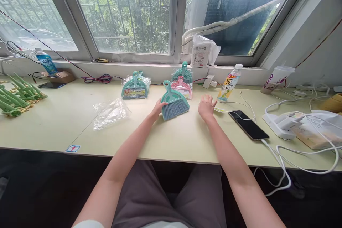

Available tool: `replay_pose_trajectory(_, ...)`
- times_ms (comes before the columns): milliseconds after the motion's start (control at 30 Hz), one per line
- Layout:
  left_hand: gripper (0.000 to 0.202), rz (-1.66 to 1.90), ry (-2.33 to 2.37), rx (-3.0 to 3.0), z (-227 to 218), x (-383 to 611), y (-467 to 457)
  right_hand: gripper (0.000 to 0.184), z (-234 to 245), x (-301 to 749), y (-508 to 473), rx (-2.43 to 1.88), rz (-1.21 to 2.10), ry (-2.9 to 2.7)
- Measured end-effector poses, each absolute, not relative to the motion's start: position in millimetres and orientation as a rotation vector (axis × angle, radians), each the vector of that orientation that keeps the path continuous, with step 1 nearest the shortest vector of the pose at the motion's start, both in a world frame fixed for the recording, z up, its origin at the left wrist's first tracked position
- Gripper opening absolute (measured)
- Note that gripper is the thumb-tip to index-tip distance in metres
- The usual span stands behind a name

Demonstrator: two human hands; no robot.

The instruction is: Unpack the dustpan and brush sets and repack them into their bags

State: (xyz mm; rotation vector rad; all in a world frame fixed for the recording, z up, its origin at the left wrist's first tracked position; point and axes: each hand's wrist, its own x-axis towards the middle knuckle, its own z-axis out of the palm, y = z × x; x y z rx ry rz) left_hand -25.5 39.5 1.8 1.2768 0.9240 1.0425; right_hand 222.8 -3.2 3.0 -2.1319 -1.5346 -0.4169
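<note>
My left hand grips the left edge of a green dustpan and brush set, thumb on top. The set is tilted, its grey bristles toward me and its looped handle pointing away. My right hand rests low over the table to the right of the set, fingers bent forward and thumb apart, with nothing visible in it. A small yellow-green card lies right beside that hand. Behind the held set are a pink dustpan set and another green set, both wrapped in clear plastic.
More wrapped green dustpan sets and a crumpled clear bag lie left. Rightward are a drink bottle, a phone, a power strip and white cables. Green bamboo-like pieces occupy the far left.
</note>
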Motion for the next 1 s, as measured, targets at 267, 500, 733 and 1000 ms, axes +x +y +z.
replay_pose_trajectory(267,0.041,1.112,0.997,1.091,0.3,-42.9,51.4,0.039,-7.0,249.8,0.7,-2.411,-0.168,-1.482)
replay_pose_trajectory(500,0.046,1.027,0.782,1.108,-1.5,-32.6,45.1,0.048,18.3,191.0,-13.3,-1.586,-0.385,-1.681)
replay_pose_trajectory(733,0.053,1.07,0.587,1.152,1.6,-27.7,38.5,0.055,9.9,144.2,-23.0,-1.442,-0.29,-2.31)
replay_pose_trajectory(1000,0.063,1.041,0.602,1.229,1.0,-28.5,37.9,0.08,5.6,152.6,-17.7,-1.527,-0.075,-2.356)
